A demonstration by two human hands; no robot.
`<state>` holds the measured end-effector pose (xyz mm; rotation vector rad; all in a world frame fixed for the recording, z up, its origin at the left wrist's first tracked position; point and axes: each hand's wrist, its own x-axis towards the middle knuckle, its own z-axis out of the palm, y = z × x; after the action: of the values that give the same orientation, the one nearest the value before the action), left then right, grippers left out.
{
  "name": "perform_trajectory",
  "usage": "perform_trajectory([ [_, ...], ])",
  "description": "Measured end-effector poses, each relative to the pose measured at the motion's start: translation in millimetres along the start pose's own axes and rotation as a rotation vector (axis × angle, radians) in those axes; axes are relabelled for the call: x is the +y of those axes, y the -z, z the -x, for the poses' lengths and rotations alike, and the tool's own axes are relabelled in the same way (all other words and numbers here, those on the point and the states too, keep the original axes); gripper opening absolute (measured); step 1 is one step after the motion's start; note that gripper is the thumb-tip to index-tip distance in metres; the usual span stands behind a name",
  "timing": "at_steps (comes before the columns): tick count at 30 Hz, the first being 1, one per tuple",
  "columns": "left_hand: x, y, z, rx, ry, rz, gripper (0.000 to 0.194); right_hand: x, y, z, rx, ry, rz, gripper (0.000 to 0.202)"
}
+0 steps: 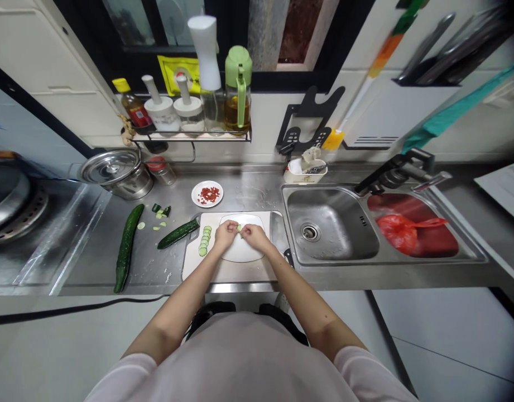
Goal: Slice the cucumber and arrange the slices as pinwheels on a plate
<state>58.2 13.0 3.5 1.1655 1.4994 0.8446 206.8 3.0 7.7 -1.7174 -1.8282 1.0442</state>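
Over a white plate (242,255), my left hand (226,233) and my right hand (255,237) meet with fingertips pinched on a small cucumber slice (239,228). Fingers hide part of the slice. The plate rests on a light cutting board (201,270). Left of it, overlapping cucumber slices (204,241) lie in a row on the board. A cut cucumber (178,234) touches the board's left edge or lies just over it. Farther left lies a long whole cucumber (128,247).
A small dish (194,195) of red chopped pieces stands behind the board. Cucumber scraps (161,213) lie on the steel counter. A lidded pot (131,181) and jar (164,173) stand at back left. On the right, a double sink (332,223) holds a red bag (397,233).
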Motion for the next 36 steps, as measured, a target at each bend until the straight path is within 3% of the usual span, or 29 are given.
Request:
perform_trajectory([
  [8,5.0,-0.5,-1.4,0.017,-0.128,-0.484,0.024,-14.6,-1.3,-4.6,-0.014,-0.097,0.282,0.015],
  [15,5.9,2.8,3.6,-0.064,-0.25,-0.792,0.03,-19.3,-2.7,1.7,-0.048,-0.108,0.42,0.024],
  [22,7.5,6.6,3.3,-0.109,-0.299,-0.846,0.03,-19.0,-2.8,13.3,-0.102,-0.021,0.572,0.032],
  [36,5.8,4.8,-3.5,-0.044,-0.278,-0.792,0.027,-16.8,-5.7,12.8,-0.129,0.042,0.735,0.035],
])
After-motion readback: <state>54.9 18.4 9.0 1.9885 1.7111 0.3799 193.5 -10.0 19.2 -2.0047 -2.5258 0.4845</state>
